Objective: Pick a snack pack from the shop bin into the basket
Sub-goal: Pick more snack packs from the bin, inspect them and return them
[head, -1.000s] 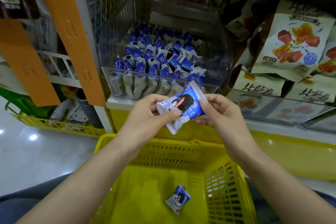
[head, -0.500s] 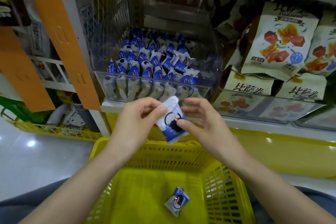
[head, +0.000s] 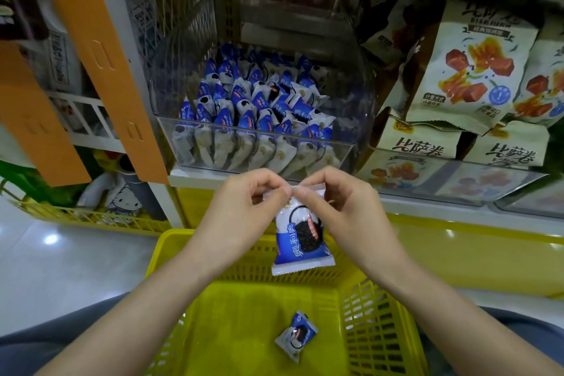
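Basket point(head: 378, 333) below; pack point(head: 300, 243) under 2 hands point(head: 241, 214) point(head: 348, 214)

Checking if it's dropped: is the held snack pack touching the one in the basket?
Apart. Head view: held pack hangs pinched by left hand and right hand; bare basket floor shows between it and the lying pack.

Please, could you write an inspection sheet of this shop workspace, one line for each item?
Surface: white shelf carries the clear bin, full of blue-white packs.
Job's things: snack pack hangs upright over the yellow basket; a second pack lies on its floor.
Clutter: beige snack bags right of the bin.
Grippers: left hand and right hand both pinch the snack pack's top edge with their fingers.
Cables: nothing seen.
Surroundings: orange panels, plush toy, glossy floor at left.
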The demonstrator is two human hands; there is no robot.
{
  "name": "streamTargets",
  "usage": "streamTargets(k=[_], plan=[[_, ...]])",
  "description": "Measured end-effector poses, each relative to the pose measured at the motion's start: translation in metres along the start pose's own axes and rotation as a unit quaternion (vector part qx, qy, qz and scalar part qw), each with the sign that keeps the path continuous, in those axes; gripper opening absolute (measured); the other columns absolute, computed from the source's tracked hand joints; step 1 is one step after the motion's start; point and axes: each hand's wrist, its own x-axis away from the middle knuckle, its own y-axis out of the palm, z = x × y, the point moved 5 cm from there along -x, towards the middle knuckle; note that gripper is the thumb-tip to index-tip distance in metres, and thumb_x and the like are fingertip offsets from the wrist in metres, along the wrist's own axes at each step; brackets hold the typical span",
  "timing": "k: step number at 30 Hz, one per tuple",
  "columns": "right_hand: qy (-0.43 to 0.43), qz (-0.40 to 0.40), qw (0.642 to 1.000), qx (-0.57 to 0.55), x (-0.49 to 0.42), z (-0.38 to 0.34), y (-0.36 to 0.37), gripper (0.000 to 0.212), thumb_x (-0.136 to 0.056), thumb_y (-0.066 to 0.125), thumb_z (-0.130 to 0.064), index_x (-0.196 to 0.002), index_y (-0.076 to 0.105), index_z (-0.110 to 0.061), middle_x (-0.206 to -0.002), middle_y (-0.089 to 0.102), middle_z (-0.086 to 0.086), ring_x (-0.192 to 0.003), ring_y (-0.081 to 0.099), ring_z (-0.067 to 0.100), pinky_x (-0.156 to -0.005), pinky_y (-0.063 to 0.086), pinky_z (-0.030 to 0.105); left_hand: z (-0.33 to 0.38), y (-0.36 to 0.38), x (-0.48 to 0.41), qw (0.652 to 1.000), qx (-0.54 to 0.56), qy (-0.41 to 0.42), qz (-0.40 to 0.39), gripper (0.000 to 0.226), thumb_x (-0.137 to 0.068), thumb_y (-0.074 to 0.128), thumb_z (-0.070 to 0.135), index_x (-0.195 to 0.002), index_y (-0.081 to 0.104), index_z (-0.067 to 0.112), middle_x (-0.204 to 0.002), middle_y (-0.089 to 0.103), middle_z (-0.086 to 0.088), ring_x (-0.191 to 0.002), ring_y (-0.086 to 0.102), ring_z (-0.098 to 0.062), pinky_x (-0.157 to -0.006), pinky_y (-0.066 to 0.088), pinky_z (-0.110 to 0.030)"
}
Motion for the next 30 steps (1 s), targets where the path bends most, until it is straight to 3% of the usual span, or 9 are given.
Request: streamTargets(k=[6, 9, 13, 15, 18, 22, 24, 27, 30], plan=[[-0.123, 0.076, 0.973, 0.18, 0.002, -0.018, -0.011, 0.012, -0.086, 0.061, -0.033, -0.084, 0.066, -0.023, -0.076, 0.058, -0.015, -0.075, 0.052, 0.005, -0.066, 0.042, 0.02, 0.006, 0.002, 0.0, 0.998, 0.052, -0.023, 0.011, 0.009, -0.087, 0.059, 0.018, -0.081, 0.066, 0.018, -0.073, 0.068, 0.004, -0.072, 0.062, -0.006, -0.068, 0.05, -0.018], [-0.112, 0.125, 0.978, 0.123, 0.001, -0.02, -0.02, 0.005, -0.086, 0.062, -0.025, -0.084, 0.064, -0.021, -0.078, 0.059, -0.011, -0.074, 0.055, 0.006, -0.064, 0.041, 0.015, 0.003, -0.006, 0.0, 0.997, 0.032, -0.035, 0.061, 0.008, -0.086, 0.061, 0.013, -0.081, 0.06, 0.019, -0.08, 0.065, -0.002, -0.079, 0.063, -0.017, -0.074, 0.05, -0.027], [-0.156, 0.176, 0.968, 0.082, 0.001, -0.028, -0.03, 0.005, -0.087, 0.061, -0.015, -0.091, 0.064, -0.015, -0.083, 0.059, -0.005, -0.079, 0.056, 0.002, -0.068, 0.043, 0.013, -0.004, -0.003, -0.002, 0.988, 0.084, -0.126, 0.03, 0.03, -0.097, 0.042, 0.02, -0.075, 0.062, 0.013, -0.064, 0.066, 0.0, -0.054, 0.06, -0.005, -0.053, 0.046, -0.014], [-0.196, 0.16, 0.963, 0.088, 0.003, -0.031, -0.027, 0.006, -0.085, 0.063, -0.013, -0.091, 0.066, -0.012, -0.084, 0.061, -0.002, -0.081, 0.056, 0.003, -0.072, 0.045, 0.014, -0.006, 0.003, -0.002, 0.966, 0.171, -0.193, -0.009, 0.045, -0.099, 0.03, 0.032, -0.078, 0.064, 0.012, -0.062, 0.07, 0.001, -0.052, 0.062, -0.007, -0.049, 0.048, -0.015], [-0.255, 0.104, 0.948, 0.157, 0.008, -0.033, -0.013, 0.01, -0.085, 0.063, -0.017, -0.087, 0.069, -0.009, -0.087, 0.063, 0.001, -0.085, 0.056, 0.013, -0.077, 0.046, 0.023, -0.007, 0.005, 0.001, 0.942, 0.263, -0.207, -0.038, 0.048, -0.094, 0.032, 0.047, -0.092, 0.068, 0.016, -0.082, 0.074, -0.002, -0.068, 0.068, -0.012, -0.059, 0.052, -0.022], [-0.297, 0.023, 0.918, 0.262, 0.013, -0.028, 0.007, 0.019, -0.088, 0.057, -0.025, -0.089, 0.07, -0.011, -0.091, 0.063, 0.001, -0.087, 0.051, 0.014, -0.074, 0.043, 0.026, -0.003, -0.002, 0.004, 0.951, 0.262, -0.166, 0.016, 0.024, -0.09, 0.052, 0.031, -0.09, 0.071, 0.015, -0.087, 0.073, 0.0, -0.079, 0.066, -0.01, -0.078, 0.047, -0.032], [-0.238, -0.002, 0.939, 0.248, 0.012, -0.022, 0.013, 0.023, -0.09, 0.052, -0.035, -0.095, 0.065, -0.017, -0.093, 0.06, -0.004, -0.088, 0.051, 0.01, -0.075, 0.043, 0.024, -0.001, -0.007, 0.004, 0.965, 0.216, -0.143, 0.048, 0.02, -0.091, 0.053, 0.026, -0.098, 0.069, 0.017, -0.093, 0.073, 0.001, -0.091, 0.066, -0.014, -0.086, 0.046, -0.034], [-0.012, 0.014, 0.997, 0.073, 0.009, -0.004, 0.012, 0.019, -0.085, 0.041, -0.05, -0.099, 0.044, -0.037, -0.092, 0.056, -0.014, -0.087, 0.054, 0.001, -0.075, 0.045, 0.015, 0.004, -0.008, 0.005, 0.975, 0.187, -0.107, 0.049, 0.022, -0.093, 0.051, 0.025, -0.109, 0.065, 0.019, -0.101, 0.072, 0.003, -0.097, 0.066, -0.009, -0.081, 0.048, -0.022], [0.108, 0.001, 0.991, -0.072, 0.003, 0.012, 0.013, 0.017, -0.094, 0.04, -0.035, -0.102, 0.052, -0.027, -0.098, 0.064, -0.001, -0.088, 0.061, 0.012, -0.076, 0.049, 0.025, 0.006, -0.002, 0.005, 0.983, 0.165, -0.079, 0.012, 0.02, -0.091, 0.053, 0.021, -0.108, 0.064, 0.021, -0.1, 0.072, 0.002, -0.094, 0.066, -0.007, -0.08, 0.051, -0.018]])
